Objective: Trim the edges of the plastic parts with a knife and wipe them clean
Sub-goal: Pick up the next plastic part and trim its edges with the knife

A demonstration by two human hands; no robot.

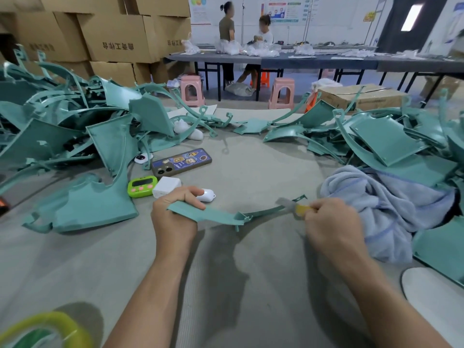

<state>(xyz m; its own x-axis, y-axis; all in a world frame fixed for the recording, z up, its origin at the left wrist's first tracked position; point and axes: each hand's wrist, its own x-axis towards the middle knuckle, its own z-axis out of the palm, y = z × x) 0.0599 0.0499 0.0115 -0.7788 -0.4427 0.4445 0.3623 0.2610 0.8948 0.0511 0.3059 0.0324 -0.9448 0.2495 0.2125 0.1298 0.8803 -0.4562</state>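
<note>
Plastic part [216,214], one teal curved strip, is held over the table [251,167] near its middle. Of the two hands, left hand [173,212] grips the wide end and right hand [329,222] grips one yellow-handled knife [298,209], blade on the thin end. Two piles of teal parts: left heap [62,136], right heap [389,139]; one blue towel [376,204], one phone [182,162], one green timer [141,187].

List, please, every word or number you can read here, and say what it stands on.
Nothing can be quoted with confidence.
Cardboard boxes: dark printed characters, upside down, too blurred to quote.
Phone case: small print among cartoons, unreadable.
Wall posters: too small.
Yellow sign: blurred.
</note>
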